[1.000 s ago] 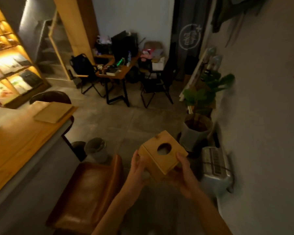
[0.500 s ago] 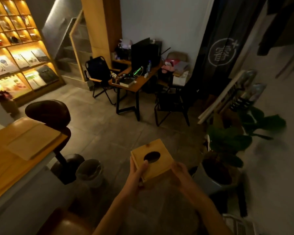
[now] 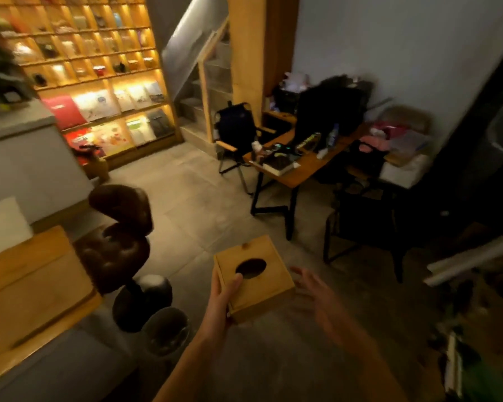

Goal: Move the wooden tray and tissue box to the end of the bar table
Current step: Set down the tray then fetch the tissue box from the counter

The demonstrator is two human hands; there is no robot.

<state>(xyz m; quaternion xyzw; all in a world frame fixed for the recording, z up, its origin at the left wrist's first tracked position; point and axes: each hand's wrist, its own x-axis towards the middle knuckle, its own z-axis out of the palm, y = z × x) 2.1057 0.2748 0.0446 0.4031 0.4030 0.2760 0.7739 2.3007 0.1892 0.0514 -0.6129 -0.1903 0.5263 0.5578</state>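
A square wooden tissue box [image 3: 256, 278] with an oval hole in its top is held in the air over the floor, low in the middle of the view. My left hand [image 3: 222, 297] grips its left side, thumb on the lid near the hole. My right hand [image 3: 314, 294] hovers just right of the box with fingers spread, off the wood. The flat wooden tray [image 3: 38, 282] lies on the end of the wooden bar table [image 3: 0, 352] at the left.
Two dark leather bar stools [image 3: 119, 227] stand beside the bar's end, with a small bin [image 3: 166, 329] on the floor below. A cluttered desk [image 3: 299, 166] and black chairs [image 3: 363, 224] are ahead. Lit shelves [image 3: 99, 82] line the far left wall.
The view has swung left, bringing the bar's end and stools closer. My right hand has let go of the box; only the left hand holds it now.
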